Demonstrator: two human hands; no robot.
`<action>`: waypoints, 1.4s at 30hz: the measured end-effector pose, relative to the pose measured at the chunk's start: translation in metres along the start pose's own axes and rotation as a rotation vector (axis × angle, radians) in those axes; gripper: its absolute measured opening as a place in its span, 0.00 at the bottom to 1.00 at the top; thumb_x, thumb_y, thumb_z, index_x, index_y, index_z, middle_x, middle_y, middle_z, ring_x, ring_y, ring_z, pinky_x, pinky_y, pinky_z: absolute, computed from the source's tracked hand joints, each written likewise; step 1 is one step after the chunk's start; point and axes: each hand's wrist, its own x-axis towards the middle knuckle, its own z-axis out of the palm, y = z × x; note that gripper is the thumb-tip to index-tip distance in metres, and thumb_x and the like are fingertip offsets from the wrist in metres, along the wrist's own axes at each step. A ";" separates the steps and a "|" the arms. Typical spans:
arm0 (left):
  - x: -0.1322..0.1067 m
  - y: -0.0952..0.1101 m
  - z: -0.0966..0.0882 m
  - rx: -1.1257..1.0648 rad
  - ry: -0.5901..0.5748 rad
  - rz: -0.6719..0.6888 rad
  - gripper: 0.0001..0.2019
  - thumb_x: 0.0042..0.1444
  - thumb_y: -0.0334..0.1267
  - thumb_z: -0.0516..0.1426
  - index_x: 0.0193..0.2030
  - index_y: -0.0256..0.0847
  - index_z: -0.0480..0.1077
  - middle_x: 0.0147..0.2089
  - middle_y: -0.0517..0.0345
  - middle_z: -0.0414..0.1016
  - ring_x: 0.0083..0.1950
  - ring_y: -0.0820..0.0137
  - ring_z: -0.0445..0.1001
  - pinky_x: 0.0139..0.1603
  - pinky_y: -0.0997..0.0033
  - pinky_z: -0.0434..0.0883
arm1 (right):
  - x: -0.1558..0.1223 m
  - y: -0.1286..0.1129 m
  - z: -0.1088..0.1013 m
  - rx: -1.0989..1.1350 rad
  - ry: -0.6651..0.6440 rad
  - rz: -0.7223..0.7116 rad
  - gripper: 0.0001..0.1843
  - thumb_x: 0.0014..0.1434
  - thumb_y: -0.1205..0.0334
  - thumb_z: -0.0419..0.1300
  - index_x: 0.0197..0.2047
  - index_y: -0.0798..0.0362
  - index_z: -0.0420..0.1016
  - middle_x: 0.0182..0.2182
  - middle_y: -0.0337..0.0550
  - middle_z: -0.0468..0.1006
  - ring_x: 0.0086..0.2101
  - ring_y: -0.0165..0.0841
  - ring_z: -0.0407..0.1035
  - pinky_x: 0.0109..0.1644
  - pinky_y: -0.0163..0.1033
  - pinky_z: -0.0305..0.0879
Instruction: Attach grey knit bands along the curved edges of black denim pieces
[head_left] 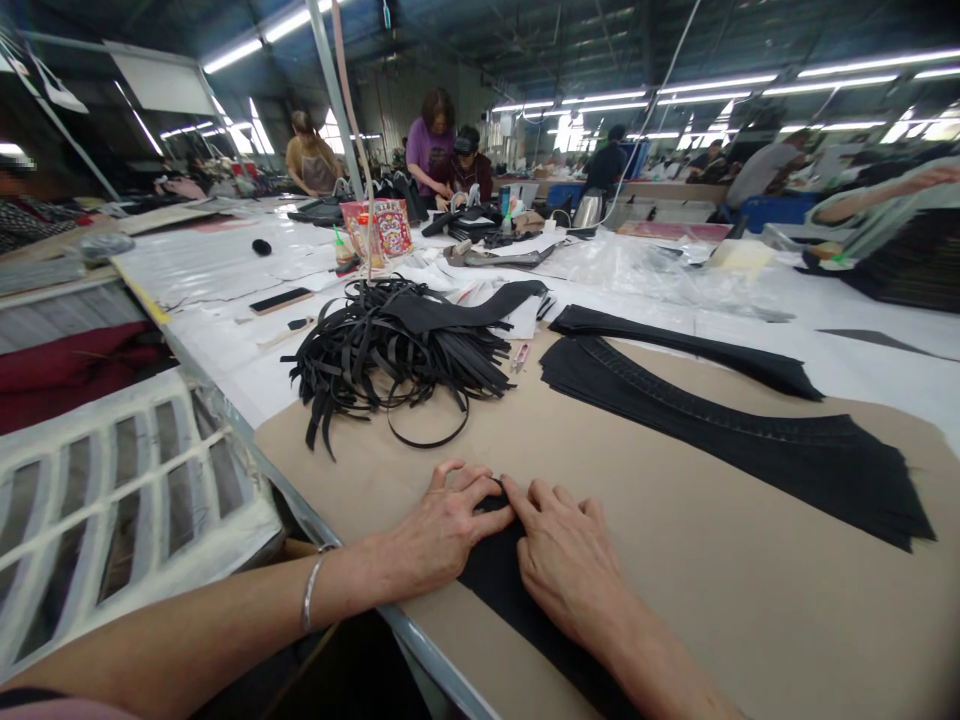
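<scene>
A long black fabric piece [499,580] lies near the table's front edge, running toward me under my right forearm. At its far end, my left hand [448,522] pinches the fabric between thumb and forefinger. My right hand [568,562] grips the same end from the right, its index fingertip almost meeting the left fingers, its thumb down on the cloth. The fingertips partly hide the fabric's edge. Beyond the hands sits a tangled pile of black strips [405,350], with a wider black piece [469,305] on top. One strip loops out toward me.
Stacked black curved pieces [727,430] and a narrower stack [682,345] lie at right on the tan board [675,560]. Small pink-handled snips [520,357] are beside the strips. A white rack [112,510] stands at left. Several people work farther back.
</scene>
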 end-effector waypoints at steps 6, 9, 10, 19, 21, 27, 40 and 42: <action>0.000 0.002 -0.002 0.010 -0.016 -0.013 0.23 0.60 0.28 0.52 0.61 0.49 0.63 0.57 0.51 0.67 0.63 0.61 0.58 0.63 0.51 0.48 | 0.002 -0.001 -0.010 0.125 0.012 0.053 0.36 0.52 0.65 0.51 0.65 0.44 0.57 0.46 0.49 0.70 0.47 0.44 0.63 0.46 0.48 0.52; 0.000 0.002 -0.005 -0.005 -0.016 -0.021 0.22 0.60 0.27 0.51 0.59 0.51 0.65 0.57 0.51 0.67 0.62 0.61 0.59 0.61 0.51 0.50 | -0.013 0.010 -0.011 0.222 0.001 0.095 0.39 0.51 0.62 0.54 0.67 0.44 0.54 0.51 0.48 0.69 0.50 0.44 0.61 0.49 0.48 0.54; 0.001 0.002 -0.006 -0.011 -0.012 -0.020 0.22 0.60 0.27 0.51 0.58 0.51 0.66 0.57 0.51 0.67 0.62 0.61 0.59 0.60 0.51 0.50 | -0.019 0.013 -0.010 0.232 0.005 0.120 0.38 0.52 0.61 0.55 0.67 0.45 0.54 0.51 0.48 0.69 0.50 0.44 0.61 0.50 0.49 0.54; 0.007 0.002 -0.012 -0.150 0.058 -0.051 0.21 0.57 0.22 0.47 0.47 0.45 0.73 0.49 0.57 0.75 0.57 0.64 0.65 0.58 0.53 0.51 | -0.044 0.013 0.003 0.283 0.124 0.139 0.14 0.60 0.66 0.51 0.49 0.51 0.68 0.45 0.47 0.74 0.46 0.40 0.66 0.49 0.44 0.56; 0.012 0.005 -0.015 -0.185 0.139 -0.133 0.18 0.56 0.21 0.47 0.40 0.42 0.74 0.45 0.57 0.76 0.53 0.66 0.68 0.57 0.55 0.54 | -0.044 0.014 0.005 0.307 0.141 0.141 0.11 0.60 0.66 0.52 0.46 0.51 0.68 0.43 0.46 0.74 0.45 0.39 0.66 0.48 0.43 0.57; 0.035 0.021 -0.006 -0.176 0.081 -0.031 0.15 0.59 0.24 0.50 0.47 0.41 0.72 0.45 0.55 0.75 0.51 0.67 0.69 0.56 0.58 0.59 | -0.046 0.015 0.004 0.336 0.164 0.150 0.08 0.58 0.64 0.55 0.42 0.53 0.67 0.41 0.45 0.74 0.42 0.39 0.66 0.45 0.41 0.58; 0.040 0.023 -0.004 -0.145 -0.097 0.175 0.21 0.58 0.21 0.46 0.47 0.42 0.74 0.43 0.54 0.73 0.47 0.69 0.69 0.50 0.69 0.69 | -0.063 0.030 0.002 0.400 0.119 0.163 0.05 0.57 0.67 0.53 0.38 0.51 0.67 0.37 0.42 0.75 0.40 0.34 0.68 0.43 0.38 0.58; 0.038 0.025 -0.002 -0.153 -0.116 0.185 0.21 0.58 0.21 0.46 0.47 0.42 0.74 0.43 0.55 0.74 0.46 0.69 0.69 0.49 0.69 0.69 | -0.064 0.031 0.003 0.411 0.122 0.152 0.05 0.58 0.67 0.53 0.38 0.50 0.68 0.37 0.41 0.74 0.39 0.33 0.68 0.43 0.37 0.58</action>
